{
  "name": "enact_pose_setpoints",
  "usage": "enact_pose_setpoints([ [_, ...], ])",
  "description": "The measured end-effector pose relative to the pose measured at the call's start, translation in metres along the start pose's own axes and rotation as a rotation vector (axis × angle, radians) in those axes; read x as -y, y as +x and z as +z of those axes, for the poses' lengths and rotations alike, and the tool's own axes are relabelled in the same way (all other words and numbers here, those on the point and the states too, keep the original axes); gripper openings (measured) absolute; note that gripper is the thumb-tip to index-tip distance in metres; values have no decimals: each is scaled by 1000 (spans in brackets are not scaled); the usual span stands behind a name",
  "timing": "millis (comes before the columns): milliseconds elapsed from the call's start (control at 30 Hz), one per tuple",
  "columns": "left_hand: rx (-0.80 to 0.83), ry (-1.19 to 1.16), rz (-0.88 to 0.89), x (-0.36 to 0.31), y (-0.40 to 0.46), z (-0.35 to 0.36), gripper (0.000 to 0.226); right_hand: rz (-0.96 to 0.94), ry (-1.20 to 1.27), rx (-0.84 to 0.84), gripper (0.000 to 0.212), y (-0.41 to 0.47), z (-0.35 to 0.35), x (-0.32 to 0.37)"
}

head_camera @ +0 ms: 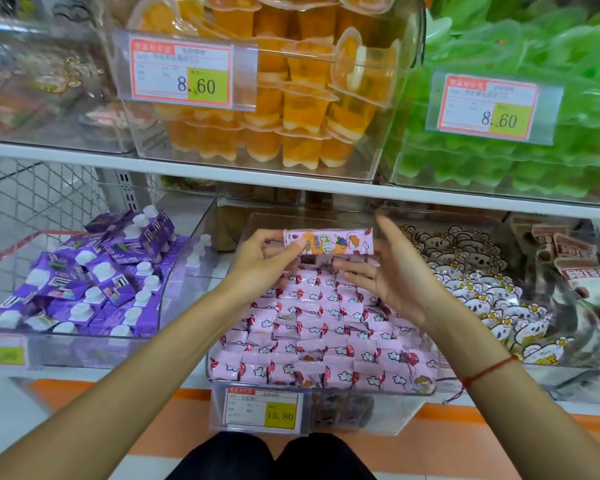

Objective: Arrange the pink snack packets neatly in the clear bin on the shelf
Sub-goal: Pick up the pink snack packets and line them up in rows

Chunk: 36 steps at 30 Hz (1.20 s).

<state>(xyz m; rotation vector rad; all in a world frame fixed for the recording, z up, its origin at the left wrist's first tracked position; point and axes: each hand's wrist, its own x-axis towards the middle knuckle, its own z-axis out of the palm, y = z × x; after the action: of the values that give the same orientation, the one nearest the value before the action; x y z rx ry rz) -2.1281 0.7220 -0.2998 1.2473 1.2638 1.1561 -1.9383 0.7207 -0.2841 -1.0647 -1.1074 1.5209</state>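
1. Above the back half of the clear bin [321, 384] we hold one pink snack packet [328, 241] lengthwise, level and well clear of the packets below it.
2. Our left hand [260, 263] pinches the packet's left end between thumb and fingers; our right hand [383, 277] is spread with straight fingers just below and beside the packet's right end, gripping nothing, and we cannot tell whether it touches the wrapper.
3. We judge the step in hand to be placing: the rows of pink packets [312, 327] already fill the front and middle of the bin in fairly even lines, so most of the arranging looks done.
4. Next, we would lower this packet into the darker gap at the back of the bin, just under our hands, turning it to match the rows and steadying it with the free right hand.
5. Open room is narrow: the upper shelf edge [291, 183] runs close above our hands, so any lift must stay low.
6. Left of the bin sit purple cartons [94, 282] behind a clear wall, and to the right lies a bin of flower-printed packets [482, 289]; both walls stand near our wrists.
7. At the front, a price tag [262, 410] hangs below the rim, near our forearms.
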Motion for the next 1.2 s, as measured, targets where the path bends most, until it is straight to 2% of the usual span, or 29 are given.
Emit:
enact_pose_setpoints([
  [67, 12, 98, -12, 4, 4, 7, 42, -89, -100, -45, 24, 1, 5, -4],
  [133, 92, 182, 6, 8, 10, 13, 41, -170, -219, -182, 11, 5, 6, -9],
  [200, 159, 311, 56, 13, 20, 15, 43, -182, -241, -334, 16, 9, 6, -10],
  [267, 115, 558, 143, 17, 30, 12, 46, -159, -313, -474, 31, 16, 4, -8],
  [367, -38, 887, 237, 23, 44, 9, 42, -171, -521, -521, 28, 33, 7, -8],
  [467, 33, 1105, 271, 26, 54, 11, 41, -229, -661, -545, 33, 50, 15, -10],
  [567, 96, 1221, 229, 29, 61, 8, 38, -254, -823, -513, 28, 61, 27, -16],
  [700, 136, 1300, 190, 33, 63, 4, 40, -362, -1013, -403, 43, 69, 27, -16],
  [933, 125, 1180, 216, 29, 61, 2, 41, -472, -1396, -169, 34, 80, 17, -14],
  [1100, 128, 1079, 266, 29, 59, 0, 46, -263, -1464, 7, 30, 88, 25, -37],
  [1200, 185, 1081, 289, 30, 59, 0, 43, -135, -1357, 49, 35, 88, 19, -30],
])
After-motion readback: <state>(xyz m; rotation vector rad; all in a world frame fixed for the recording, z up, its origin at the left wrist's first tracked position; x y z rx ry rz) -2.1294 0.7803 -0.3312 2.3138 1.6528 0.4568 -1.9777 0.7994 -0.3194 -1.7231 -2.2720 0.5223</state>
